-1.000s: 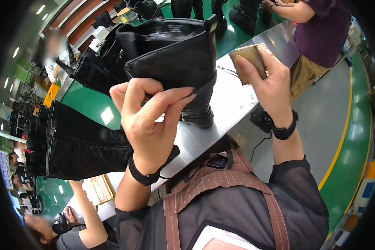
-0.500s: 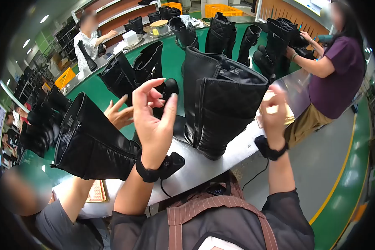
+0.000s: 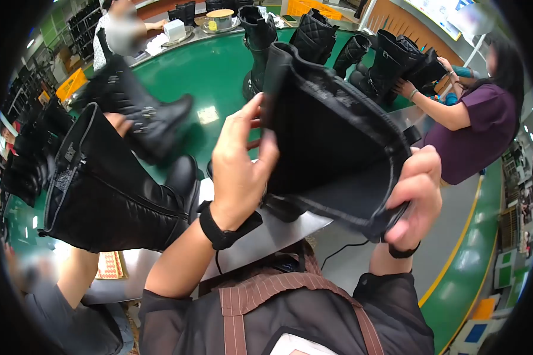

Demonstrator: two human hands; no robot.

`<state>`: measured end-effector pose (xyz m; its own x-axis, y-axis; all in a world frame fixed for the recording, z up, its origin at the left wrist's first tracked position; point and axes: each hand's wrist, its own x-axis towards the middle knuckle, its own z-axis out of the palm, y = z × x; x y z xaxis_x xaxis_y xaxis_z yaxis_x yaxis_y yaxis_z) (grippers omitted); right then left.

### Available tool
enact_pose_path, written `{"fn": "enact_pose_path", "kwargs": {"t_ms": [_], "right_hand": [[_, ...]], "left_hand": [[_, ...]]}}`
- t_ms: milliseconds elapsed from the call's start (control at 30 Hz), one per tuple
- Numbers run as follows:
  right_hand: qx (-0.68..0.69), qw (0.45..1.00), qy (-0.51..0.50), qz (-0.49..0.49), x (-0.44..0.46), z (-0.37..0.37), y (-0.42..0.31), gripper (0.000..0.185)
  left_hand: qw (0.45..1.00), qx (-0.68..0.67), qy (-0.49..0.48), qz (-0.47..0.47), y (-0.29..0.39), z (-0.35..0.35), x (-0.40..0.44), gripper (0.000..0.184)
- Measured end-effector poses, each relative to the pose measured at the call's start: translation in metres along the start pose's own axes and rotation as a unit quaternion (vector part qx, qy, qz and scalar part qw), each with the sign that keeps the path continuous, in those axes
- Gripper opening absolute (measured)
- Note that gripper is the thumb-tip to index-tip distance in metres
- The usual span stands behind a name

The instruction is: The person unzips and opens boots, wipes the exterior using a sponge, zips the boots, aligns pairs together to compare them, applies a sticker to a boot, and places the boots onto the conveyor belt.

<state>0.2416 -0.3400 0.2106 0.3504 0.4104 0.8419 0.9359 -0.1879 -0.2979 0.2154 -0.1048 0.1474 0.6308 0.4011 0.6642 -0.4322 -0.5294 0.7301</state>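
Observation:
A tall black boot (image 3: 331, 160) is tipped toward me, so I look down into its wide shaft opening. My right hand (image 3: 417, 198) is closed on the rim at the right, its fingers curled over the edge. At the left edge of the shaft is my left hand (image 3: 243, 165), thumb in front and fingers partly hidden behind the leather, gripping it. The boot's foot is mostly hidden beneath the shaft. Left of my left hand, another tall black boot (image 3: 118, 189) leans with its zip side showing, near a co-worker's arm.
Several black boots (image 3: 314, 38) stand across the green table surface (image 3: 219, 65). A blurred dark boot (image 3: 151, 112) is by a co-worker's hand (image 3: 119, 123). At the right a person in purple (image 3: 485, 124) handles boots. Red-patterned paper (image 3: 109, 264) lies on the metal edge.
The upright boot before me has tipped, its opening now toward me. Both my hands have closed on its shaft. At left, the blurred boot has shifted on the co-worker's side.

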Motion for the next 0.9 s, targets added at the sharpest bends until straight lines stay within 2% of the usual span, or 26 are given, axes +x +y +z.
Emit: {"fn": "enact_pose_path", "kwargs": {"t_ms": [67, 100, 167, 400, 600, 733, 800, 900], "right_hand": [[-0.028, 0.994, 0.073, 0.072, -0.011, 0.0, 0.009, 0.065], [-0.034, 0.995, 0.066, 0.074, -0.012, -0.001, 0.008, 0.065], [-0.02, 0.989, 0.117, 0.093, -0.012, 0.003, 0.011, 0.065], [-0.029, 0.987, 0.152, 0.035, -0.016, 0.012, 0.019, 0.064], [-0.034, 0.982, 0.169, 0.072, -0.018, 0.016, 0.015, 0.069], [-0.064, 0.985, 0.146, 0.07, -0.013, 0.021, 0.009, 0.07], [-0.04, 0.989, 0.139, 0.04, -0.013, 0.018, 0.011, 0.07], [0.001, 0.993, 0.121, -0.016, -0.009, 0.02, 0.011, 0.069]], "left_hand": [[0.999, 0.003, 0.012, -0.041, -0.006, -0.008, 0.001, 0.037], [0.998, -0.019, 0.006, -0.064, -0.007, -0.011, 0.001, 0.034], [0.993, -0.057, -0.001, -0.102, -0.008, -0.014, 0.001, 0.029], [0.983, -0.119, 0.007, -0.14, -0.014, -0.02, 0.001, 0.027], [0.947, -0.196, -0.006, -0.255, -0.015, -0.026, 0.008, 0.025], [0.935, -0.23, -0.011, -0.27, -0.015, -0.03, 0.009, 0.024], [0.935, -0.264, -0.028, -0.236, -0.02, -0.031, 0.011, 0.025], [0.951, -0.247, -0.006, -0.186, -0.011, -0.028, 0.021, 0.031]]}}
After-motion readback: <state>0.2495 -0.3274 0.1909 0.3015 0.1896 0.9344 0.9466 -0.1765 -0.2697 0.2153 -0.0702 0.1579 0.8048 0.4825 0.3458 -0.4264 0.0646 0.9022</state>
